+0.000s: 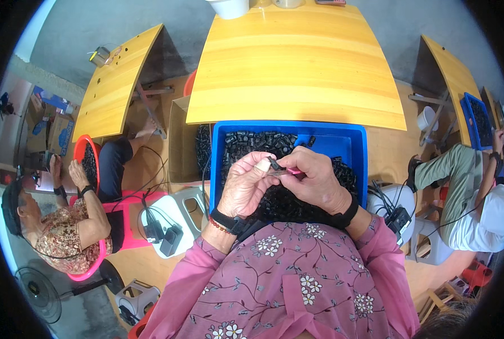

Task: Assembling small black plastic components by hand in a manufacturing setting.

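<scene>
Both my hands meet over a blue tray [290, 125] heaped with small black plastic parts [274, 198]. My left hand [245, 185] is closed, pinching one small black part [274, 164] at its fingertips; a pale wrap covers one digit. Held in my right hand [318, 179] is a small knife-like tool, its pink handle [295, 170] showing between the fingers and its metal end against the black part. The exact shape of the metal end is partly hidden by my fingers.
A yellow wooden table [294, 68] stands just beyond the tray, a white tub [229, 8] at its far edge. A cardboard box [179, 141] is left of the tray. Stools with cables and black boxes [172, 240] flank me. One person works on each side; the left one has a red basin [82, 148].
</scene>
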The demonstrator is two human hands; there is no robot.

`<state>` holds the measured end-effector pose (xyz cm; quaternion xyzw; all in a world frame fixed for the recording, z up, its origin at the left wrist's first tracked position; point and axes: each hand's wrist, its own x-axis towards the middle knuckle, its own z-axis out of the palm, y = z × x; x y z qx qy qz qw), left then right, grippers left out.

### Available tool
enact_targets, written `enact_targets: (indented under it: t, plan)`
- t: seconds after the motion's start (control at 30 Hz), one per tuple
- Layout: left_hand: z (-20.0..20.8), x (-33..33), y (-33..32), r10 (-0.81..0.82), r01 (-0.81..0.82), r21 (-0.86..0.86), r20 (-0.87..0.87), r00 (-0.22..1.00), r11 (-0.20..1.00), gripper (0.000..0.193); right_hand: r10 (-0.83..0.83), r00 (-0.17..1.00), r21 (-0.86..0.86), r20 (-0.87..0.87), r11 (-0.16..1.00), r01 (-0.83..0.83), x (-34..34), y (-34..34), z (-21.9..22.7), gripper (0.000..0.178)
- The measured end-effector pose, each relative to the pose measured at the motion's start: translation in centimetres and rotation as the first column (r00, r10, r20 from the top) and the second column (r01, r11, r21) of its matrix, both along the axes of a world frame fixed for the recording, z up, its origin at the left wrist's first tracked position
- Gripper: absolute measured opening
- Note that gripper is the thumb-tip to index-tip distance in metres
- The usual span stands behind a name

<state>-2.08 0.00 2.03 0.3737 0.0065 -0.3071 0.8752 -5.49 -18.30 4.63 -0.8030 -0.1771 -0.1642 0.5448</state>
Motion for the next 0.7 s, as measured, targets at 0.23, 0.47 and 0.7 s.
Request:
enact_targets:
  t: [0.23,0.47,0.7]
  plan:
    - [0.2,0.0,-0.1,-0.013,0.014,-0.048,0.03,0.999,0.999,0.019,0.063,0.956,0.35,-0.286,0.936,0.043,0.2,-0.7,-1.1,0.014]
    - [-0.2,-0.3,-0.1,-0.02,0.02,-0.009,0.001,1.0,1.0,0.016,0.226,0.907,0.485,-0.356,0.874,-0.028,0.3,-0.2,-0.5,0.013]
    - [-0.3,-0.4,-0.5,-0.084,0.078,-0.084,-0.069,0.994,0.993,0.015,0.204,0.896,0.442,-0.395,0.897,-0.009,1.1,-1.1,-2.3,0.015]
